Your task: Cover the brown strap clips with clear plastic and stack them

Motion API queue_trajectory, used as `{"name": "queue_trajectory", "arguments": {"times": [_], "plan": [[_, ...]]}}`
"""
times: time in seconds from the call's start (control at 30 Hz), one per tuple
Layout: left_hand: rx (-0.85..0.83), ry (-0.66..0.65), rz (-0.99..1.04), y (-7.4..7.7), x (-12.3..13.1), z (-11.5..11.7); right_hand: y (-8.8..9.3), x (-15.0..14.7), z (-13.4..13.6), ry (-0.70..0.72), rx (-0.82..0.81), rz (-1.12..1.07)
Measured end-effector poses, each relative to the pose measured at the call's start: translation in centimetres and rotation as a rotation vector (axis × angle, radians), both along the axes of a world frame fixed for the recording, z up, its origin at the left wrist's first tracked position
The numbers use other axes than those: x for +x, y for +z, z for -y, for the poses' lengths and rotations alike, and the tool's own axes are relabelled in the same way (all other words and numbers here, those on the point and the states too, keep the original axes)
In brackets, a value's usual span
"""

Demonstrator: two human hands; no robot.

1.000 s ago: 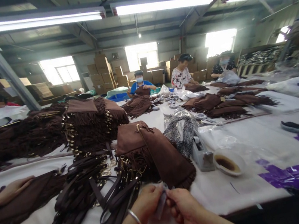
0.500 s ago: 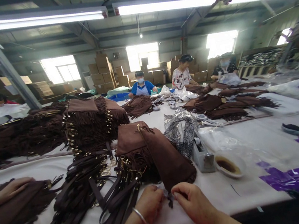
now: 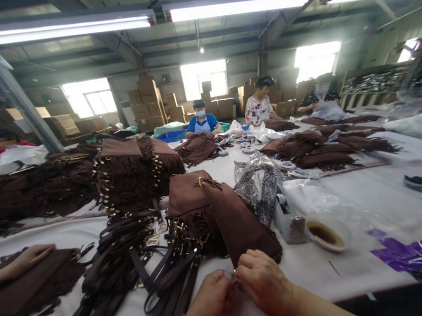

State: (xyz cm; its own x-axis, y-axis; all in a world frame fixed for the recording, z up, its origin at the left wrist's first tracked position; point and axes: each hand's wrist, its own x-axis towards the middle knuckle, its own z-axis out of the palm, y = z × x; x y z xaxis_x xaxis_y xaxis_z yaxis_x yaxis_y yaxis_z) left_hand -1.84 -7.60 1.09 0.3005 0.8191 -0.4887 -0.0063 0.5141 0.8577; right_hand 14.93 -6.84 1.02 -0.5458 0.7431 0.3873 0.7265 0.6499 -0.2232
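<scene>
My left hand (image 3: 212, 297), with a bangle at the wrist, is closed in a pinch near the table's front edge. My right hand (image 3: 265, 280) is closed beside it, knuckles up, fingertips meeting the left's. Something small and partly shiny shows between the fingers, too covered to name. Just beyond, a brown suede bag (image 3: 242, 228) leans over a stack of fringed brown bags (image 3: 187, 196), its lower end close behind my right hand. Dark brown straps (image 3: 176, 291) with gold clasps lie to the left of my hands.
At left another person's hand (image 3: 34, 258) rests on a fringed bag (image 3: 28, 294). A taller bag stack (image 3: 129, 176) stands behind the straps. To the right are a tape dispenser (image 3: 291, 222), a bowl of brown liquid (image 3: 327, 233) and purple plastic (image 3: 421, 247). Co-workers sit across the table.
My right hand has turned knuckles up and closed in against my left. The small dark piece that hung between them is now hidden. The view has shifted slightly left.
</scene>
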Motion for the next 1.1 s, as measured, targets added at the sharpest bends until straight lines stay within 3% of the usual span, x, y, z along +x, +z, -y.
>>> {"name": "queue_trajectory", "arguments": {"times": [0.13, 0.37, 0.47, 0.6, 0.73, 0.97, 1.03, 1.1], "plan": [[0.111, -0.043, -0.073, -0.3, 0.0, 0.2, 0.1, 0.2, 0.5, -0.005, -0.019, 0.013], [0.637, -0.103, -0.505, 0.5, -0.3, 1.5, 1.2, -0.4, -0.3, 0.029, -0.034, 0.103], [0.725, -0.135, -0.645, 0.3, -0.5, 2.1, 1.5, -0.7, -0.7, 0.050, -0.066, 0.134], [0.719, -0.144, -0.725, -0.3, -0.6, 2.3, 2.4, -0.8, -1.0, 0.080, -0.099, 0.123], [0.720, -0.129, -0.671, -0.6, -0.4, 2.4, 3.2, -0.9, -1.3, 0.134, -0.113, 0.146], [0.680, -0.091, -0.692, -0.4, -0.6, 2.4, 2.5, -0.6, -1.6, 0.229, -0.007, 0.180], [0.572, -0.079, -0.559, 0.1, -0.8, 2.3, 2.3, -0.5, -1.3, 0.252, 0.031, 0.163], [0.319, -0.093, -0.276, 0.6, -1.0, 2.3, 2.3, -0.3, -0.9, 0.262, 0.075, 0.153]]}}
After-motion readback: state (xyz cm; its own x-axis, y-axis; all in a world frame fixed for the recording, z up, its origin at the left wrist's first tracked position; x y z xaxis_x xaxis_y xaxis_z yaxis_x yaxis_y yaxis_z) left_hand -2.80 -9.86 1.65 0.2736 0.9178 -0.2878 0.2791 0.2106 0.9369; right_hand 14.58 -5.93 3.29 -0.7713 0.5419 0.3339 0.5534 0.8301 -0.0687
